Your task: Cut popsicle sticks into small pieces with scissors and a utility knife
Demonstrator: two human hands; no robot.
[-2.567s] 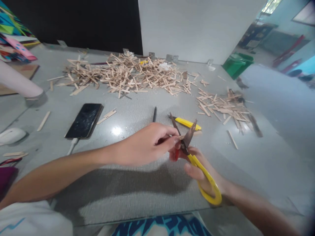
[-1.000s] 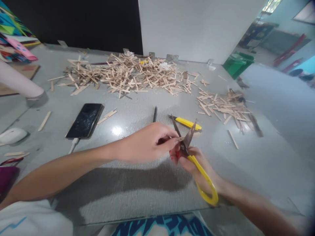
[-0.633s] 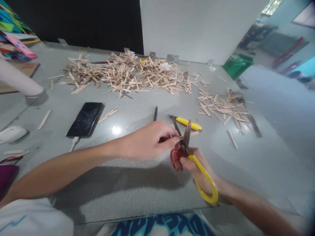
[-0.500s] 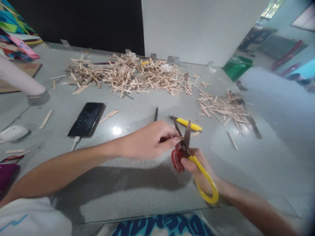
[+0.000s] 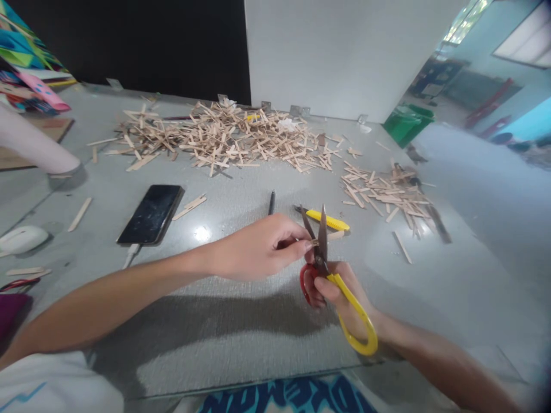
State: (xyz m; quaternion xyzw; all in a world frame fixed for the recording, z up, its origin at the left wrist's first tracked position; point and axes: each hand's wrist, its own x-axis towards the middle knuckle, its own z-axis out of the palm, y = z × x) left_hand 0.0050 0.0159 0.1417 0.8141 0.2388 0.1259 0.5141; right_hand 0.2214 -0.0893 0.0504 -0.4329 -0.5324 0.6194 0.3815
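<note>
My right hand (image 5: 346, 295) grips a pair of scissors (image 5: 321, 244) with one red and one yellow handle loop, the dark blades parted and pointing away from me. Between finger and thumb, my left hand (image 5: 269, 249) pinches a small wooden stick piece (image 5: 314, 243) whose end sits between the blades near the pivot. Most of that piece is hidden by my fingers. Just beyond the blades a yellow utility knife (image 5: 329, 220) lies on the table, with a loose wooden stick (image 5: 336, 234) beside it. A black pen (image 5: 271, 203) lies past my left hand.
A large heap of wooden sticks (image 5: 241, 137) spreads along the back, with a smaller pile (image 5: 383, 189) at right. To the left are a phone (image 5: 151, 215) on a cable, a white mouse (image 5: 23, 240) and a pale tube (image 5: 38, 140). A green bin (image 5: 407, 123) stands behind.
The scissor blades have come slightly closer together around the stick piece. My left hand keeps its pinch. The whole view has shifted a little.
</note>
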